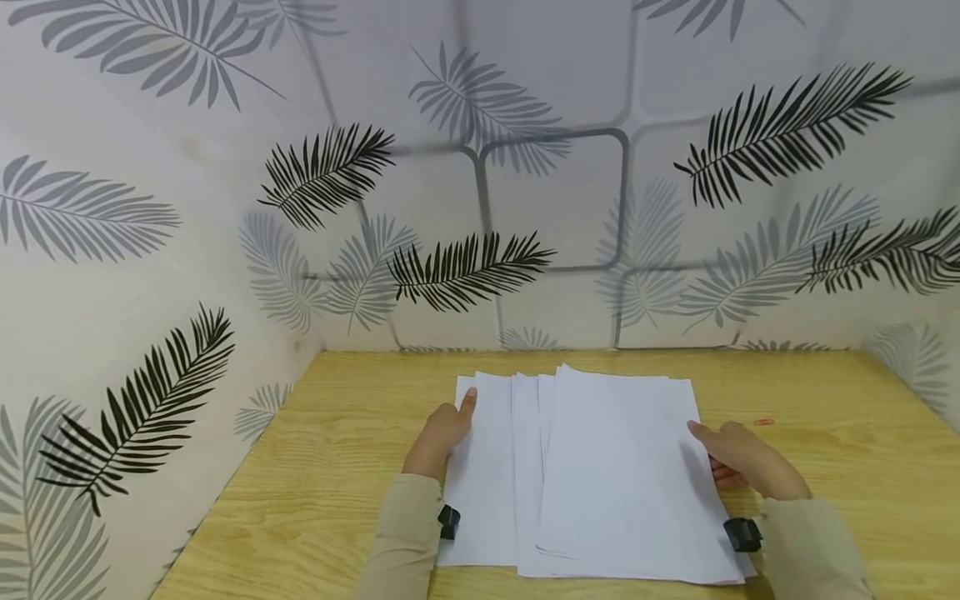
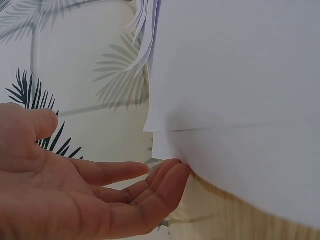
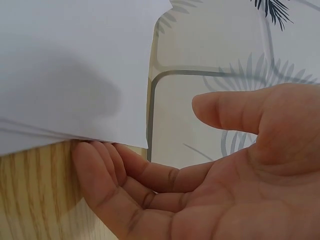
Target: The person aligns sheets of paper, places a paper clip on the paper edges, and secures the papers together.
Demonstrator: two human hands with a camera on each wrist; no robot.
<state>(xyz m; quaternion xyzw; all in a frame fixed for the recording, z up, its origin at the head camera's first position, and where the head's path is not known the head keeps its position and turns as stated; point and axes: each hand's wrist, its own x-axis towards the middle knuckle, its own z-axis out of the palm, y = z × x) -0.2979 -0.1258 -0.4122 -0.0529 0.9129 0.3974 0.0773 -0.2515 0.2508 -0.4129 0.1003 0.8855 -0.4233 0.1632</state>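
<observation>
White sheets of paper [image 1: 622, 475] lie overlapped and unevenly fanned on the wooden table. At their left edge is my left hand [image 1: 444, 432], its fingertips against the lowest sheet's side and its thumb held apart in the left wrist view. That edge of paper [image 2: 240, 165] curves up slightly off the wood there. My right hand [image 1: 746, 457] is at the right edge of the sheets. In the right wrist view its fingers [image 3: 95, 170] bend lightly under the paper's edge [image 3: 75, 100], while the thumb stays off the paper. Neither hand pinches a sheet.
A small red paper clip [image 1: 763, 422] lies on the table [image 1: 300, 467] beyond my right hand. Behind and to the left rise walls [image 1: 555, 208] covered in a leaf pattern. Dark wrist cameras [image 1: 742, 534] sit at both sleeves.
</observation>
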